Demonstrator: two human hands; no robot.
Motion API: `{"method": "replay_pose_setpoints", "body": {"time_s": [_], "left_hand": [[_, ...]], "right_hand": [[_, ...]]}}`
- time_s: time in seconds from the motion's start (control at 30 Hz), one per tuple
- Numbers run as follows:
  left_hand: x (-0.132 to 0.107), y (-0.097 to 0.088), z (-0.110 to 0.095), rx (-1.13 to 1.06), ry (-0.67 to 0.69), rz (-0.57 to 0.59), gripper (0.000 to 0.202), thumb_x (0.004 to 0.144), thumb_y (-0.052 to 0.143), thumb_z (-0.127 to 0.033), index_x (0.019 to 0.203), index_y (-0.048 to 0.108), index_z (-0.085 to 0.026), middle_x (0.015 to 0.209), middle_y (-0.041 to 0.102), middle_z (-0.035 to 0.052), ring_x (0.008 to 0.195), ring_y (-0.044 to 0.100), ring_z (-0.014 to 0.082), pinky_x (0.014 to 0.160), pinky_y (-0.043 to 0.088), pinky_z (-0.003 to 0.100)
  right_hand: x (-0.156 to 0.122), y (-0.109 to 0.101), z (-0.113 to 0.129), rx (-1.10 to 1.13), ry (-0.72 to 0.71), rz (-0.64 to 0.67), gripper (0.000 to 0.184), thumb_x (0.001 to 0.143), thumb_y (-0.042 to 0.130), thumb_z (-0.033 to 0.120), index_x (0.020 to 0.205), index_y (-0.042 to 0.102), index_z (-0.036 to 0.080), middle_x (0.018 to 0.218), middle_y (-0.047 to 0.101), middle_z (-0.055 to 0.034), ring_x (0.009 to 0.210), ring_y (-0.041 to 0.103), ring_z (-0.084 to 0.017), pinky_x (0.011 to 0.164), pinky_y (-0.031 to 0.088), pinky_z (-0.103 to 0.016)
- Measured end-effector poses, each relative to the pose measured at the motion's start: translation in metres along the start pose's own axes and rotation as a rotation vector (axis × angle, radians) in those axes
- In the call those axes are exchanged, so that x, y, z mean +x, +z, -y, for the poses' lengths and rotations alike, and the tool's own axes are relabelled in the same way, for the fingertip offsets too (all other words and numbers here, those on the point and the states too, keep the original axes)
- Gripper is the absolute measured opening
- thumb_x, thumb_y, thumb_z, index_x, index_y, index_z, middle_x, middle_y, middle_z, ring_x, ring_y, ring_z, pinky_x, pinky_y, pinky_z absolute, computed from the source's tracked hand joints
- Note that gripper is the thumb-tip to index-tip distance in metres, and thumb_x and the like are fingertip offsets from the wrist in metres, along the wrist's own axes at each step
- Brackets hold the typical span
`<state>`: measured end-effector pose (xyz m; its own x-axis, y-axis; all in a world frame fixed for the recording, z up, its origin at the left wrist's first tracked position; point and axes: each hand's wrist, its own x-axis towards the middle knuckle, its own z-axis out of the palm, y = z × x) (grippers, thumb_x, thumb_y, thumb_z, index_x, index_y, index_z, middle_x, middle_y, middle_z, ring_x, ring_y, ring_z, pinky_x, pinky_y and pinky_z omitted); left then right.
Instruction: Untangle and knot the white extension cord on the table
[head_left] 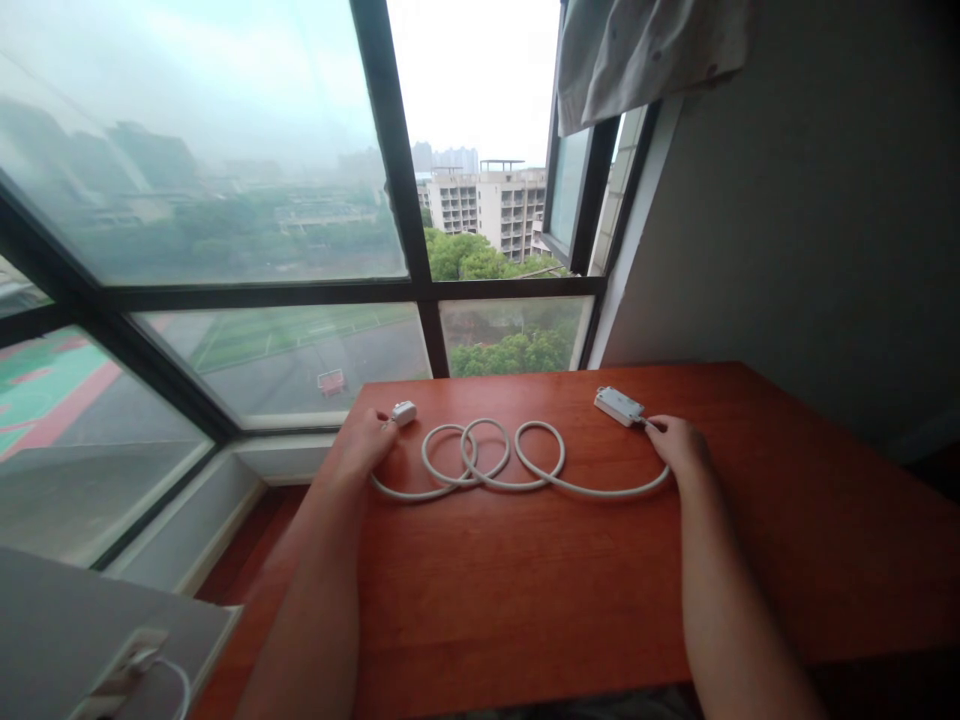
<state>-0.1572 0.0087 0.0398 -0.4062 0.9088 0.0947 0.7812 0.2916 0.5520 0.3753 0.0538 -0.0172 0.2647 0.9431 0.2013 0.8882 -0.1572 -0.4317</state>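
A white extension cord [480,484] lies across the wooden table [517,590], its middle curled into three loops. At its left end is a small white plug [404,412]. My left hand [369,440] is closed on the cord just behind that plug. The right end carries a longer white socket block [619,405], tilted on the table's far side. Just below the block, my right hand [677,443] pinches the cord between thumb and fingers.
Behind the table stands a dark-framed window [424,290] with one pane swung open. A curtain [645,60] hangs at upper right beside a grey wall [795,240]. At lower left, a wall outlet [124,670] has a white plug and cable in it.
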Motion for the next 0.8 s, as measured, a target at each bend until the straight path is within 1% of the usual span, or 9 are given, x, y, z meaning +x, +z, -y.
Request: {"method": "replay_pose_setpoints", "body": {"time_s": [0.07,0.17,0.27,0.37,0.5,0.63,0.7,0.8], "left_hand": [[-0.003,0.001,-0.004,0.025,0.037,-0.002,0.024,0.072,0.06,-0.033,0.085,0.066,-0.014,0.072,0.068,0.0083,0.069,0.063,0.0229,0.057,0.039,0.026],[-0.007,0.004,-0.009,0.045,0.097,-0.003,0.025,0.077,0.058,-0.035,0.091,0.066,-0.016,0.084,0.07,0.0098,0.077,0.064,0.0237,0.062,0.041,0.026],[-0.011,0.006,-0.015,0.057,0.141,0.019,0.027,0.081,0.055,-0.036,0.095,0.066,-0.016,0.093,0.071,0.0109,0.085,0.065,0.024,0.07,0.044,0.027],[-0.015,0.006,-0.022,0.073,0.184,0.009,0.026,0.083,0.054,-0.034,0.097,0.067,-0.016,0.098,0.071,0.0122,0.091,0.064,0.0248,0.077,0.045,0.029],[-0.015,0.007,-0.023,0.085,0.191,-0.004,0.027,0.085,0.053,-0.032,0.099,0.067,-0.014,0.102,0.071,0.0135,0.094,0.064,0.0255,0.081,0.044,0.031],[-0.013,0.007,-0.017,0.103,0.161,-0.001,0.031,0.084,0.054,-0.036,0.102,0.066,-0.014,0.104,0.069,0.0145,0.094,0.063,0.0267,0.078,0.046,0.031],[-0.013,0.007,-0.016,0.155,0.162,-0.055,0.035,0.083,0.056,-0.038,0.104,0.066,-0.012,0.105,0.068,0.0163,0.095,0.063,0.0284,0.078,0.046,0.032],[-0.015,0.004,-0.022,0.231,0.194,-0.204,0.036,0.083,0.054,-0.037,0.107,0.065,-0.013,0.107,0.066,0.0179,0.096,0.062,0.0295,0.079,0.045,0.034]], "right_hand": [[0.0,0.0,0.001,-0.016,-0.018,-0.004,0.029,0.082,0.054,0.027,0.1,0.075,0.018,0.101,0.073,-0.0127,0.09,0.067,-0.027,0.073,0.046,-0.032],[-0.001,-0.001,0.006,-0.061,-0.026,0.0,0.029,0.082,0.053,0.025,0.101,0.074,0.017,0.099,0.073,-0.0136,0.09,0.066,-0.027,0.073,0.045,-0.032],[-0.003,-0.003,0.014,-0.11,-0.043,0.01,0.032,0.081,0.056,0.029,0.106,0.072,0.015,0.098,0.072,-0.0154,0.088,0.066,-0.027,0.073,0.045,-0.031],[-0.006,-0.007,0.023,-0.142,-0.051,0.025,0.036,0.081,0.057,0.034,0.109,0.07,0.015,0.098,0.071,-0.0156,0.087,0.066,-0.026,0.07,0.044,-0.03],[-0.009,-0.011,0.027,-0.165,-0.021,0.038,0.035,0.082,0.057,0.036,0.106,0.07,0.015,0.095,0.071,-0.016,0.085,0.067,-0.026,0.066,0.043,-0.03],[-0.009,-0.01,0.023,-0.164,-0.011,0.046,0.033,0.081,0.057,0.035,0.102,0.072,0.016,0.094,0.072,-0.0156,0.084,0.067,-0.026,0.065,0.043,-0.03],[-0.007,-0.007,0.021,-0.152,-0.016,0.051,0.032,0.081,0.056,0.035,0.102,0.072,0.017,0.094,0.072,-0.0151,0.085,0.067,-0.026,0.065,0.043,-0.03],[-0.005,-0.004,0.018,-0.104,-0.02,0.061,0.03,0.081,0.056,0.032,0.103,0.072,0.018,0.096,0.073,-0.0136,0.086,0.067,-0.026,0.066,0.043,-0.03]]}}
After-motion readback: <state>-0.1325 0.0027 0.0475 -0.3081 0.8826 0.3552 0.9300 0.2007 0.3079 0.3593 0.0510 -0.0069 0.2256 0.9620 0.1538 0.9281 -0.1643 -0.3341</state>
